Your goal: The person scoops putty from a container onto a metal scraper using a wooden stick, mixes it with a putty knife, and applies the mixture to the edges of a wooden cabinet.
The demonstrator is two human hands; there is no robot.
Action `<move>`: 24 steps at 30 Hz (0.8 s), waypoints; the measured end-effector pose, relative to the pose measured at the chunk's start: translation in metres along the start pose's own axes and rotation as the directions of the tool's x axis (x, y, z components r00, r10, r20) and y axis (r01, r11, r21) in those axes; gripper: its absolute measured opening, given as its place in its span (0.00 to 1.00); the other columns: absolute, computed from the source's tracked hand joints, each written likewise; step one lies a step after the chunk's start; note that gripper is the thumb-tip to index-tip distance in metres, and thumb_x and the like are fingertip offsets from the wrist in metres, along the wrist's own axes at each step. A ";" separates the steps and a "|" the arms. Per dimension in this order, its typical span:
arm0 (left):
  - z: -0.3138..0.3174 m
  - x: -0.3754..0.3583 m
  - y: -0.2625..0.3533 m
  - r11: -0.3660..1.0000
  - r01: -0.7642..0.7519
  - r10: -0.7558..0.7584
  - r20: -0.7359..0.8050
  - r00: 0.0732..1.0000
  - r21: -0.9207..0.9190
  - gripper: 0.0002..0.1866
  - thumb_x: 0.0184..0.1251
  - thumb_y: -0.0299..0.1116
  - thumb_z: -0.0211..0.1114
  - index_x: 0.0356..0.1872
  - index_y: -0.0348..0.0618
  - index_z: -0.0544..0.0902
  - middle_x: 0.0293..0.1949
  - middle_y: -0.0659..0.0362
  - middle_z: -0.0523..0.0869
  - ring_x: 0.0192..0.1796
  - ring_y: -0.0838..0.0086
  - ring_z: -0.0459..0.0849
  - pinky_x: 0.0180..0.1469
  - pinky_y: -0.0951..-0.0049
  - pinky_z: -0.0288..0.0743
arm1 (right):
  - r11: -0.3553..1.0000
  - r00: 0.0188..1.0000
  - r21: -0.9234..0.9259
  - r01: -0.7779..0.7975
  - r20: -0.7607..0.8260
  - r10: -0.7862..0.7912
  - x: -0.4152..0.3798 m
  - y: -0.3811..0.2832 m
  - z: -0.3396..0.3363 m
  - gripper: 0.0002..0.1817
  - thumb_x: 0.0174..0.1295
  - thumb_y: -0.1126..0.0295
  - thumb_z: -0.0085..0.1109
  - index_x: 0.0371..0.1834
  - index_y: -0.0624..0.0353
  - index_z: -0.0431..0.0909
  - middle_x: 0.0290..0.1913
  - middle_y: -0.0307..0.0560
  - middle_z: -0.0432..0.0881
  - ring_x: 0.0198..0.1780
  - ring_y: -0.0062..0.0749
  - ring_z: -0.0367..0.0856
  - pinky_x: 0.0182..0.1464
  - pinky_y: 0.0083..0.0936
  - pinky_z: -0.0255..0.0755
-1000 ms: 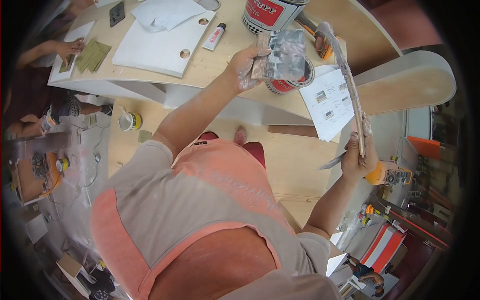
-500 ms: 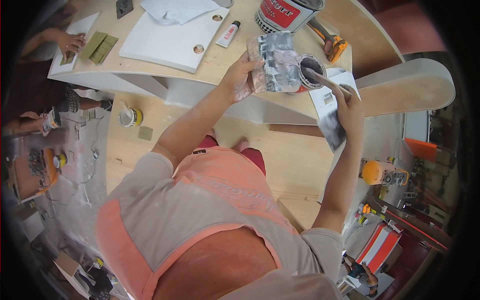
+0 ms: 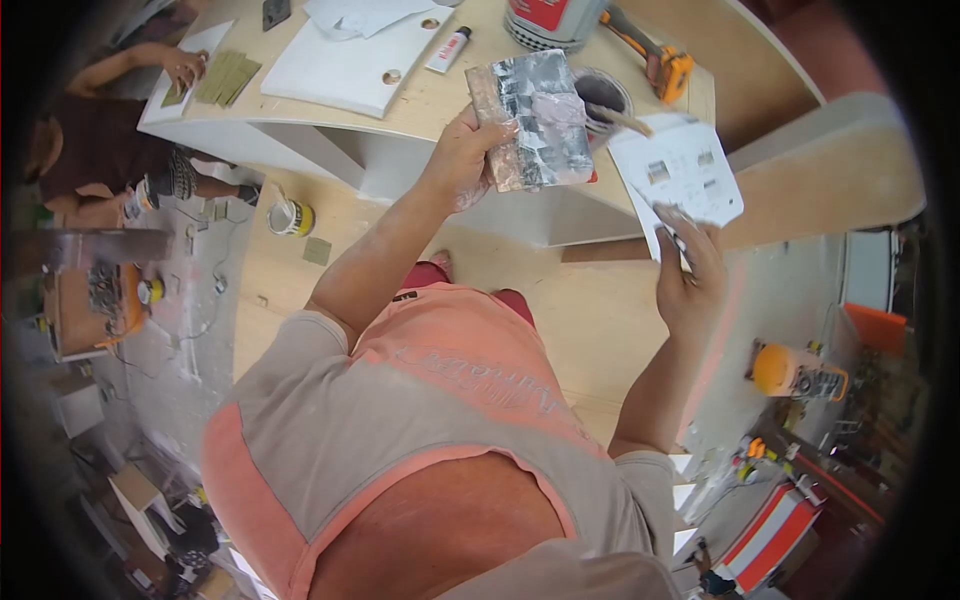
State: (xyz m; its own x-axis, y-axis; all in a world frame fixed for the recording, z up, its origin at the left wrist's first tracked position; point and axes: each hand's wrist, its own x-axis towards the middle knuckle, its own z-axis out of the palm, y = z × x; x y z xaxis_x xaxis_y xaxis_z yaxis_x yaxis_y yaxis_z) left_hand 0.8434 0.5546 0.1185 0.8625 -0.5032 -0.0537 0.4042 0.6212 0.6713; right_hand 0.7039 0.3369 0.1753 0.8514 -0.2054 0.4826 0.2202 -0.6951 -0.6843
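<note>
My left hand (image 3: 465, 155) grips a paint-smeared board (image 3: 525, 125), its thumb on the top face. A pale grey-pink lump of putty (image 3: 558, 109) sits on the board, among black and white smears. Beside the board stands an open can (image 3: 605, 95), a stirring stick (image 3: 630, 122) leaning out of it. My right hand (image 3: 690, 265) is at the lower edge of a white printed sheet (image 3: 690, 165), fingers curled together around something thin that I cannot make out.
A large tin (image 3: 545, 22), an orange-and-black tool (image 3: 668, 75), a small tube (image 3: 448, 50) and a white panel (image 3: 345, 65) lie on the bench. Another person (image 3: 110, 150) works at the left. A yellow-labelled can (image 3: 290, 217) stands lower down.
My right hand has let go of the stick, which now leans in the can, and has moved down to the sheet's lower edge. My left hand still holds the board, slightly further left.
</note>
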 end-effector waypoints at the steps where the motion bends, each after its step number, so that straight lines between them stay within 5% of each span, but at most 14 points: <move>1: 0.011 -0.004 -0.004 1.000 0.015 -0.015 0.006 1.000 0.021 0.16 0.60 0.24 0.53 0.51 0.37 0.68 0.44 0.54 0.77 0.41 0.70 0.80 0.44 0.67 0.78 | 0.916 0.949 -0.248 0.314 0.067 -0.307 0.004 -0.005 -0.003 0.17 0.40 0.87 0.57 0.35 0.58 0.78 0.35 0.39 0.81 0.36 0.31 0.74 0.39 0.25 0.67; 8: 0.042 -0.033 -0.019 0.964 -0.162 0.184 -0.087 0.979 0.210 0.17 0.58 0.21 0.53 0.50 0.37 0.68 0.41 0.56 0.78 0.41 0.73 0.79 0.43 0.70 0.77 | 0.813 0.836 -0.275 0.513 0.375 -0.401 -0.017 0.014 -0.016 0.22 0.35 0.87 0.55 0.37 0.56 0.78 0.40 0.40 0.80 0.38 0.39 0.74 0.40 0.31 0.67; 10: 0.044 -0.042 -0.014 0.957 -0.204 0.236 -0.144 0.961 0.205 0.16 0.58 0.22 0.54 0.49 0.37 0.69 0.40 0.57 0.78 0.40 0.73 0.79 0.41 0.71 0.77 | 0.968 0.939 0.055 0.246 0.232 -0.252 -0.028 0.040 -0.010 0.18 0.41 0.87 0.56 0.38 0.60 0.77 0.41 0.43 0.80 0.42 0.36 0.76 0.44 0.30 0.69; 11: 0.046 -0.045 -0.012 0.964 -0.199 0.228 -0.158 0.961 0.179 0.16 0.58 0.22 0.54 0.49 0.37 0.70 0.39 0.57 0.78 0.39 0.73 0.80 0.40 0.71 0.77 | 0.963 0.933 0.064 0.261 0.238 -0.269 -0.031 0.046 -0.004 0.18 0.41 0.87 0.56 0.38 0.60 0.77 0.41 0.43 0.80 0.42 0.36 0.76 0.44 0.30 0.69; 12: 0.048 -0.049 -0.011 0.970 -0.194 0.218 -0.169 0.961 0.147 0.16 0.57 0.23 0.55 0.48 0.37 0.70 0.39 0.57 0.78 0.38 0.74 0.80 0.40 0.71 0.77 | 0.914 0.999 0.407 -0.003 0.039 -0.014 -0.033 0.046 0.001 0.15 0.45 0.87 0.55 0.38 0.63 0.77 0.42 0.44 0.80 0.45 0.34 0.75 0.47 0.29 0.69; 13: 0.051 -0.053 -0.013 0.968 -0.209 0.231 -0.172 0.958 0.139 0.16 0.57 0.23 0.55 0.48 0.37 0.70 0.39 0.57 0.78 0.38 0.74 0.80 0.40 0.71 0.77 | 0.669 0.952 0.722 -0.178 -0.046 0.302 -0.033 0.044 0.004 0.12 0.49 0.86 0.55 0.38 0.66 0.76 0.42 0.46 0.79 0.47 0.32 0.75 0.49 0.28 0.69; 14: 0.055 -0.058 -0.015 0.989 -0.125 0.139 -0.191 0.972 0.084 0.16 0.57 0.23 0.55 0.48 0.38 0.70 0.38 0.57 0.78 0.37 0.74 0.80 0.40 0.71 0.77 | 0.505 0.946 0.855 -0.119 -0.056 0.319 -0.031 0.040 0.009 0.08 0.54 0.85 0.53 0.38 0.70 0.76 0.45 0.48 0.78 0.49 0.30 0.73 0.52 0.26 0.67; 15: 0.058 -0.062 -0.017 0.999 -0.041 0.046 -0.202 0.978 0.028 0.16 0.57 0.23 0.55 0.48 0.38 0.70 0.38 0.58 0.78 0.37 0.74 0.80 0.39 0.71 0.77 | 0.509 0.951 0.853 -0.115 -0.053 0.304 -0.029 0.034 0.013 0.08 0.54 0.85 0.53 0.38 0.70 0.76 0.45 0.48 0.78 0.49 0.30 0.73 0.52 0.26 0.67; 17: 0.056 -0.062 -0.031 0.999 -0.033 0.028 -0.155 0.987 -0.032 0.16 0.57 0.23 0.55 0.48 0.39 0.69 0.37 0.58 0.78 0.36 0.75 0.80 0.39 0.72 0.77 | 0.826 0.984 0.564 0.011 -0.152 0.091 -0.025 0.026 0.025 0.12 0.52 0.87 0.53 0.41 0.68 0.77 0.46 0.49 0.78 0.48 0.32 0.75 0.52 0.26 0.67; 18: 0.056 -0.062 -0.033 0.996 -0.005 -0.004 -0.107 0.994 -0.084 0.16 0.57 0.23 0.55 0.48 0.39 0.69 0.37 0.58 0.78 0.36 0.75 0.80 0.39 0.72 0.77 | 0.883 0.979 0.429 0.190 -0.151 -0.137 -0.023 0.025 0.032 0.15 0.49 0.88 0.53 0.41 0.66 0.77 0.44 0.51 0.79 0.47 0.38 0.76 0.52 0.28 0.68; 21: 0.050 -0.066 -0.024 0.997 -0.042 0.034 -0.118 0.992 -0.068 0.16 0.57 0.24 0.56 0.49 0.40 0.69 0.36 0.59 0.78 0.36 0.74 0.80 0.39 0.72 0.77 | 0.903 0.921 0.184 0.389 -0.111 -0.374 -0.021 0.013 0.041 0.16 0.46 0.90 0.53 0.39 0.65 0.78 0.41 0.53 0.80 0.47 0.43 0.77 0.51 0.30 0.69; 24: 0.028 -0.072 -0.013 0.995 -0.055 0.049 -0.085 0.995 -0.081 0.17 0.58 0.25 0.56 0.50 0.41 0.68 0.38 0.59 0.78 0.39 0.74 0.80 0.41 0.71 0.77 | 0.906 0.906 0.028 0.423 0.012 -0.423 -0.014 0.028 0.039 0.16 0.47 0.88 0.51 0.39 0.65 0.78 0.40 0.52 0.81 0.46 0.43 0.77 0.49 0.30 0.71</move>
State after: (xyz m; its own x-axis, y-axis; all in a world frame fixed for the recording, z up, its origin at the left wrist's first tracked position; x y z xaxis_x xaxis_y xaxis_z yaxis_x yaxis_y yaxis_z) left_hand 0.7677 0.5660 0.1338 0.9038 -0.4196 -0.0835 0.3790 0.6947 0.6114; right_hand 0.7163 0.3476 0.1279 0.6838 0.1164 0.7203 0.5730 -0.6969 -0.4313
